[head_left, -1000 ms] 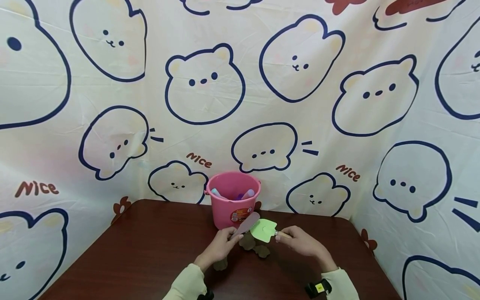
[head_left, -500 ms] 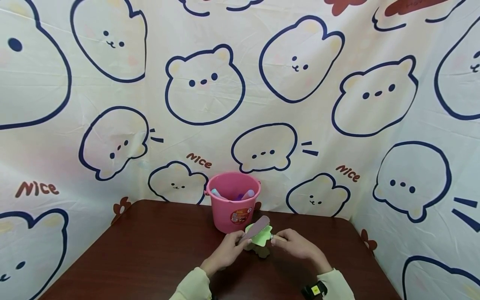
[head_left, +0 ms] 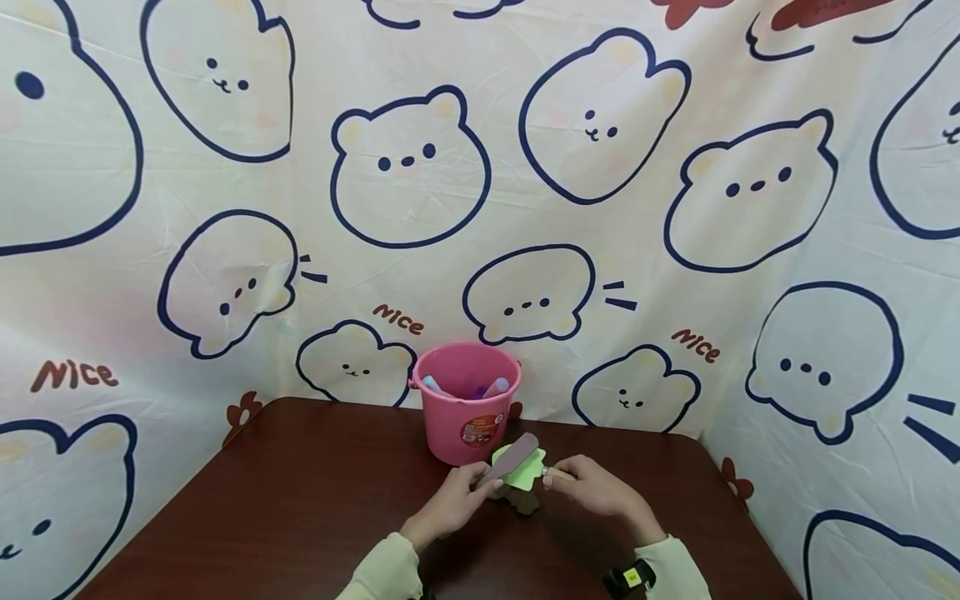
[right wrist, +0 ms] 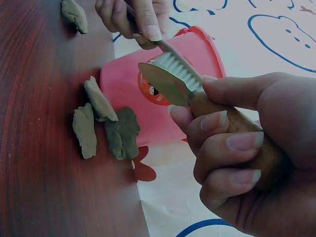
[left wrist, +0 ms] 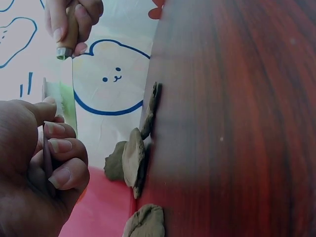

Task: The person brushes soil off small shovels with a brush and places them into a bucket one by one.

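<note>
My left hand (head_left: 450, 504) grips the handle of a mauve brush (head_left: 517, 454), its white bristles (right wrist: 176, 68) showing in the right wrist view. The right hand (head_left: 603, 492) holds a small trowel (head_left: 527, 477) with a green blade, fingers wrapped round its wooden handle (right wrist: 219, 111). Brush and blade meet in front of me, bristles against the blade's face. Below them on the table lie brownish-grey lumps (head_left: 523, 502) that look like clay. The right wrist view shows several of these, including a dark lump (right wrist: 122, 136) near the bucket and a separate lump (right wrist: 74, 16) at the top.
Behind the hands a pink bucket (head_left: 459, 429) stands upright at the table's back, with a light-blue handle (head_left: 432, 386) and a lilac one (head_left: 497, 388) poking up inside. The dark reddish table (head_left: 262, 492) ends at a cloth wall (head_left: 412, 292) printed with bears.
The left hand has moved right with the brush, which now lies across the trowel blade. The right hand has shifted slightly left. Over the last half second little has moved.
</note>
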`<state>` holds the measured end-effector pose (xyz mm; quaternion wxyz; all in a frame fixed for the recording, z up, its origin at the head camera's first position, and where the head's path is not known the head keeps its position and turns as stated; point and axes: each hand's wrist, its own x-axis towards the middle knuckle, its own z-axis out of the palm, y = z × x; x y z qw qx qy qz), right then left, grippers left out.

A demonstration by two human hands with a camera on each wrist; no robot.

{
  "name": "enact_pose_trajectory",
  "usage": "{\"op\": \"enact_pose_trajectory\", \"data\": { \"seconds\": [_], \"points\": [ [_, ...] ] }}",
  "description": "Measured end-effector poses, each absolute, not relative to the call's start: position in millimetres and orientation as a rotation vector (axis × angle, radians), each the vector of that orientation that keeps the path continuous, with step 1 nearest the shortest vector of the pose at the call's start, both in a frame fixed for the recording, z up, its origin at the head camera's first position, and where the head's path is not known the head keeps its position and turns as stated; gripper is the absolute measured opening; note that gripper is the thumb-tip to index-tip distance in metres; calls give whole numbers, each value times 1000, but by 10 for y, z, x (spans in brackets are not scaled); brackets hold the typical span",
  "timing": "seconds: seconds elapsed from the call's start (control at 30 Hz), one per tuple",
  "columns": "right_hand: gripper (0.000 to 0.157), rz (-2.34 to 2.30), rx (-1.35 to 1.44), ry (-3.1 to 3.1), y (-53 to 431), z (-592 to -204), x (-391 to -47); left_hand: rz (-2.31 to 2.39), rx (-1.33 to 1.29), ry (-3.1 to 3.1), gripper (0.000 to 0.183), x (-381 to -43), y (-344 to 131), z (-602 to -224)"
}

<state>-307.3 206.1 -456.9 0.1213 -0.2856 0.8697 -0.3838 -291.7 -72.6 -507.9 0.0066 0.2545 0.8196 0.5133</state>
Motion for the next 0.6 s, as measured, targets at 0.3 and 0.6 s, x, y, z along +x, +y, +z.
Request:
{"op": "enact_pose_trajectory", "data": {
  "seconds": [0.3,0.6],
  "points": [
    [35,-1119,-834,2550,2119,-4534,-3052,1569,813,2599,31,-2971,-809,-5096],
    [31,-1136,-790,2552,2194,-4447,-3043,1538,840,2678,31,-3029,-934,-5117]
  ]
}}
